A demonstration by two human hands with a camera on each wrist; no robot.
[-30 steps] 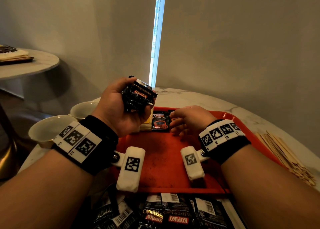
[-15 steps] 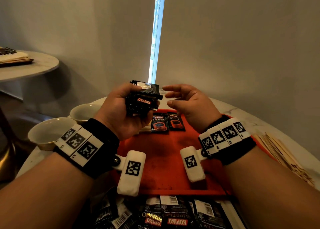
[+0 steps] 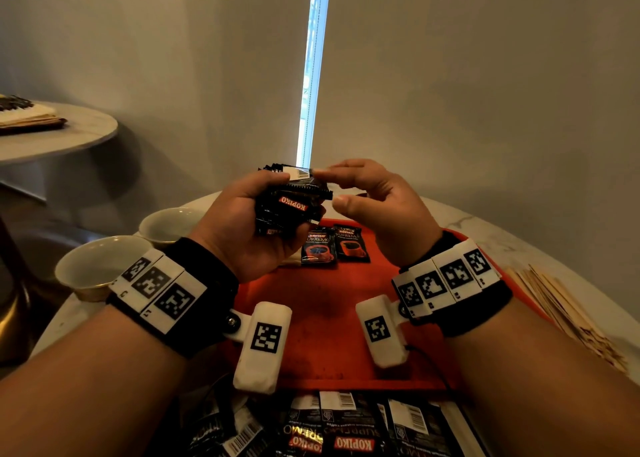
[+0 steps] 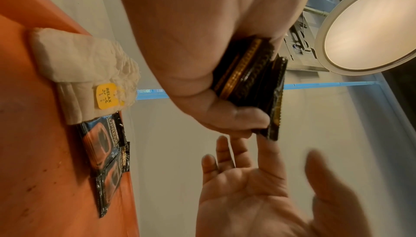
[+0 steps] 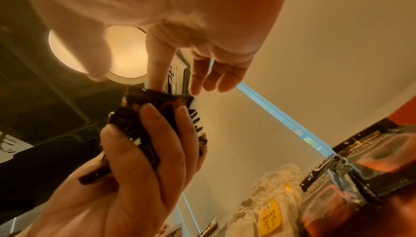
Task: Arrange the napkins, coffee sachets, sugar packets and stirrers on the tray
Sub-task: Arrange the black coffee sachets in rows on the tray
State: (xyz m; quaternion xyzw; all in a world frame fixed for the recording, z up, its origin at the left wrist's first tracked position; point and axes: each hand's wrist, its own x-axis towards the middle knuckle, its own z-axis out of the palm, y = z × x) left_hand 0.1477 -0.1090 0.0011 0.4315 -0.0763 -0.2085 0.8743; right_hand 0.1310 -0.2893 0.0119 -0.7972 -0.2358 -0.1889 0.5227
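Observation:
My left hand (image 3: 277, 193) grips a stack of black Kopiko coffee sachets (image 3: 294, 202) above the far part of the red tray (image 3: 329, 304). My right hand (image 3: 332, 188) is raised beside the stack, its index fingertip (image 5: 155, 82) touching the top sachet and its thumb held apart. Two coffee sachets (image 3: 318, 250) (image 3: 351, 245) lie side by side, face up, on the tray's far side. A stack of white folded napkins (image 4: 83, 68) with a yellow tag lies to their left on the tray. Wooden stirrers (image 3: 568, 314) lie on the table right of the tray.
Several more coffee sachets (image 3: 346, 429) are piled on the table at the tray's near edge. Two pale bowls (image 3: 100, 266) (image 3: 169, 224) stand left of the tray. A second round table (image 3: 52, 138) is at the far left. A wall rises close behind the table.
My right hand left a second sachet on the tray beside the first, then rose to the stack. My left hand lifted the stack a little.

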